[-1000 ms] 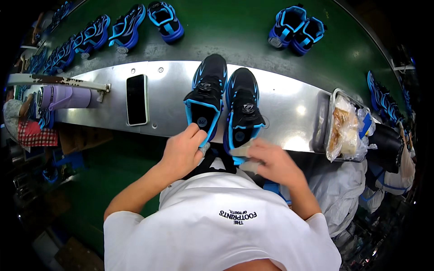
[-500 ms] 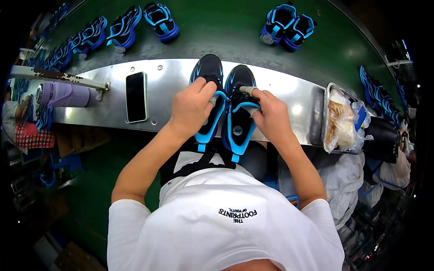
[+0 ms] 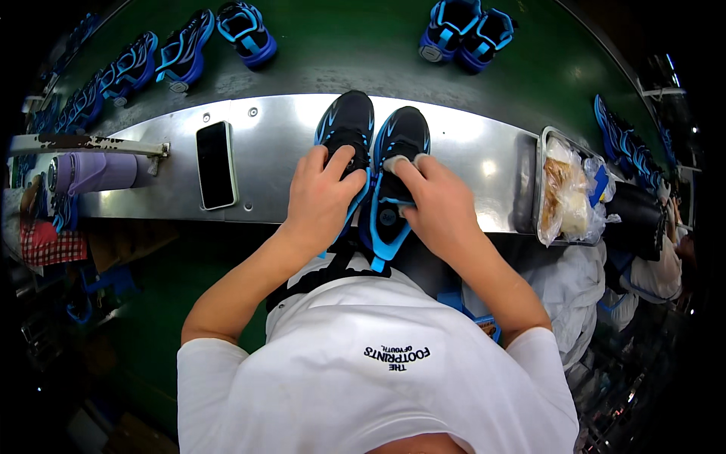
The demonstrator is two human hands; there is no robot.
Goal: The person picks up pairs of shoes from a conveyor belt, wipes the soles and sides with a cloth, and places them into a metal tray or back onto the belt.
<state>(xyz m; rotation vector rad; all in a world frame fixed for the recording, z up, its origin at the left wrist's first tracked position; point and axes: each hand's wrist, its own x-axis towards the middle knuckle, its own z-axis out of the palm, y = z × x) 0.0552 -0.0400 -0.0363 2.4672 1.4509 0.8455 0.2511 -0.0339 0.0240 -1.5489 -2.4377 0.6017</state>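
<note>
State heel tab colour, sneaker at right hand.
The heel tab is light blue; best in the head view.

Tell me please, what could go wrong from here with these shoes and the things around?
1. The left shoe and right shoe appear to overhang the near edge of the metal ledge; pressing their heel ends might tip them.
2. The phone lies left of the left hand; a sideways swing could knock it.

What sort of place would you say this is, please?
Probably a shoe factory's production line: matching black-and-blue shoes stand along a long green surface, and another such pair is being handled over a metal ledge.
</note>
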